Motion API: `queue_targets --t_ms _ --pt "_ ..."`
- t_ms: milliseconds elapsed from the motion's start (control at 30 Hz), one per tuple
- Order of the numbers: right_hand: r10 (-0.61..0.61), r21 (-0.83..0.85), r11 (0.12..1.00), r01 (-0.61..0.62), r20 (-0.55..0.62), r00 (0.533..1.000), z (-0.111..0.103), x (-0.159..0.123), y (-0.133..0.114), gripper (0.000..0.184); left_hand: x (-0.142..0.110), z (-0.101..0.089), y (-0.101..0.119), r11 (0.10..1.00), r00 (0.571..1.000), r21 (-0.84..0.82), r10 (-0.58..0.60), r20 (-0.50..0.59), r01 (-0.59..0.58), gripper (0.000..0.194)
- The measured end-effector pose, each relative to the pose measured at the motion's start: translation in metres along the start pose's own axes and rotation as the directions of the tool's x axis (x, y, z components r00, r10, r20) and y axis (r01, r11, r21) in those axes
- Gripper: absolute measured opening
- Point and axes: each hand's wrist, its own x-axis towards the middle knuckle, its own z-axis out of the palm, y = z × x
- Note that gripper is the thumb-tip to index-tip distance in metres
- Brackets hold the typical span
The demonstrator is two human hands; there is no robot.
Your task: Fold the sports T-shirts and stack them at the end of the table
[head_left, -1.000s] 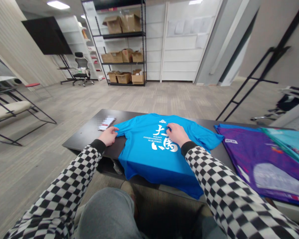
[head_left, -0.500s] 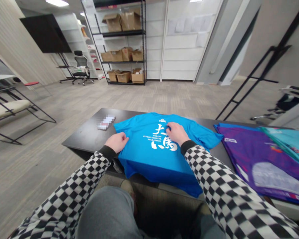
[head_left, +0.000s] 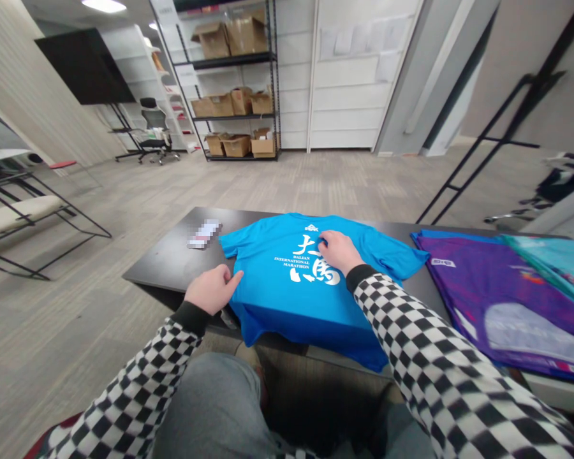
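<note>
A blue T-shirt [head_left: 277, 290] with white lettering lies spread over the black table [head_left: 160, 255], its lower part hanging over the near edge. My right hand [head_left: 338, 252] rests on the middle of the shirt, at the print, with its fingers bent together and pinching the cloth; the fingertips are partly hidden. Beside the shirt's left edge is my left hand [head_left: 211, 290], empty, thumb and forefinger apart and the other fingers loosely bent.
On the table's left part lies a phone [head_left: 205, 234] with a blurred screen. Folded purple clothing [head_left: 478, 280] and teal clothing [head_left: 555, 271] lie to the right. Beyond the table stand a shelf with cardboard boxes [head_left: 236, 145] and a black metal frame [head_left: 469, 169].
My left hand has drawn back from the shirt's left edge, towards me and slightly left, and its fingers have parted. The right hand stays at the print.
</note>
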Motion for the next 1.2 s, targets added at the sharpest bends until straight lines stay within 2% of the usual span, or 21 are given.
queue_targets --t_ms 67,133,233,333,400,533,633,700,800,900,967,1033,1100,1133,1200 --pt "-0.004 -0.004 1.0 0.004 -0.006 1.0 0.001 0.0 0.0 0.03 -0.031 0.005 -0.003 0.995 1.0 -0.095 -0.018 0.016 0.019 0.053" --pt "-0.007 -0.009 1.0 0.007 -0.01 1.0 0.001 0.0 0.0 0.03 -0.058 0.016 -0.009 0.963 0.998 -0.264 -0.045 0.051 0.057 0.052" --pt "-0.01 -0.015 1.0 0.01 -0.009 1.0 0.001 0.0 0.0 0.031 -0.078 0.036 -0.018 0.865 0.993 -0.489 -0.082 0.088 0.115 0.051" --pt "-0.01 -0.018 1.0 0.009 -0.013 1.0 0.0 -0.001 -0.001 0.032 -0.077 0.049 -0.02 0.85 0.994 -0.515 -0.089 0.064 0.109 0.048" --pt "-0.003 -0.017 1.0 0.003 -0.013 1.0 -0.001 0.0 -0.002 0.033 -0.072 0.052 -0.019 0.829 0.994 -0.55 -0.071 0.085 0.106 0.046" --pt "0.008 -0.011 1.0 -0.008 -0.003 1.0 0.0 0.001 0.0 0.035 -0.069 0.053 -0.018 0.646 0.982 -0.741 -0.094 0.161 0.184 0.042" --pt "0.006 -0.003 1.0 -0.006 -0.006 1.0 0.003 0.002 0.003 0.037 -0.072 0.053 -0.023 0.537 0.973 -0.814 -0.165 0.159 0.224 0.035" --pt "0.005 -0.002 1.0 -0.005 -0.013 1.0 0.006 0.003 0.006 0.038 -0.073 0.053 -0.03 0.511 0.968 -0.829 -0.211 0.134 0.225 0.028" --pt "0.008 -0.012 1.0 -0.008 -0.013 1.0 0.008 0.004 0.007 0.039 -0.071 0.056 -0.042 0.532 0.959 -0.816 -0.267 0.092 0.227 0.02" --pt "0.011 -0.014 1.0 -0.011 -0.009 1.0 0.007 0.004 0.007 0.039 -0.067 0.061 -0.047 0.511 0.949 -0.832 -0.311 0.057 0.217 0.019" --pt "0.013 -0.009 1.0 -0.013 -0.01 1.0 0.006 0.003 0.006 0.039 -0.065 0.064 -0.045 0.399 0.934 -0.888 -0.348 0.085 0.229 0.02" --pt "0.014 -0.005 1.0 -0.014 -0.011 1.0 0.006 0.003 0.005 0.04 -0.065 0.065 -0.038 0.235 0.91 -0.931 -0.374 0.178 0.279 0.023" --pt "0.013 -0.003 1.0 -0.013 -0.014 1.0 0.007 0.003 0.006 0.039 -0.066 0.064 -0.032 0.12 0.891 -0.939 -0.375 0.258 0.322 0.03" --pt "0.01 -0.003 1.0 -0.01 -0.017 1.0 0.008 0.004 0.007 0.039 -0.067 0.064 -0.03 0.103 0.891 -0.94 -0.366 0.268 0.325 0.036" --pt "0.007 -0.004 1.0 -0.007 -0.022 1.0 0.008 0.004 0.008 0.038 -0.069 0.063 -0.027 0.14 0.912 -0.94 -0.325 0.252 0.31 0.05"
